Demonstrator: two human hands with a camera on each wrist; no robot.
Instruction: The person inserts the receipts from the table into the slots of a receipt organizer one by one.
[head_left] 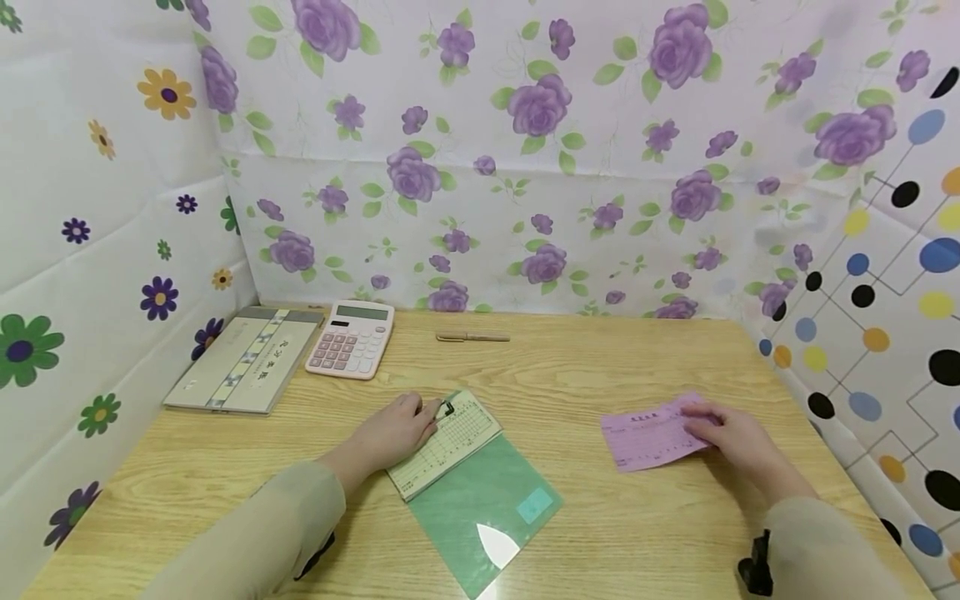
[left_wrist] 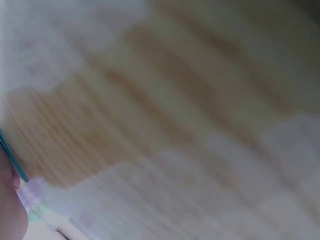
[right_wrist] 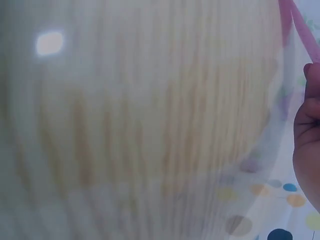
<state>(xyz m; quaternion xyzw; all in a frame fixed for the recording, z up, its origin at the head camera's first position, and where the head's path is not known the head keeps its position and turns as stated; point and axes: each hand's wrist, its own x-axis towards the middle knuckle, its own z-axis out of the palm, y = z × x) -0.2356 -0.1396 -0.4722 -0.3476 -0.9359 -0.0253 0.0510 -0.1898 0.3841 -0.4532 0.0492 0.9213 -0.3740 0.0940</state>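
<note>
My left hand [head_left: 401,429] grips the top edge of a green clipboard [head_left: 483,492], beside its black clip [head_left: 447,409]. A cream pad of printed forms [head_left: 457,437] lies across the upper part of the clipboard. A teal edge of the clipboard [left_wrist: 14,157] shows against that hand in the left wrist view. To the right, my right hand [head_left: 723,437] pinches a pink printed slip [head_left: 648,435] by its right end. In the right wrist view the pink slip [right_wrist: 302,30] rises from the fingertips. The left fingers under the clipboard are hidden.
At the back left, a ledger-like book [head_left: 251,362] lies beside a pink and white calculator [head_left: 351,339]. A tan capped pen [head_left: 472,337] lies at the back middle of the wooden table [head_left: 585,367]. Patterned cloth walls [head_left: 487,167] enclose the back and both sides.
</note>
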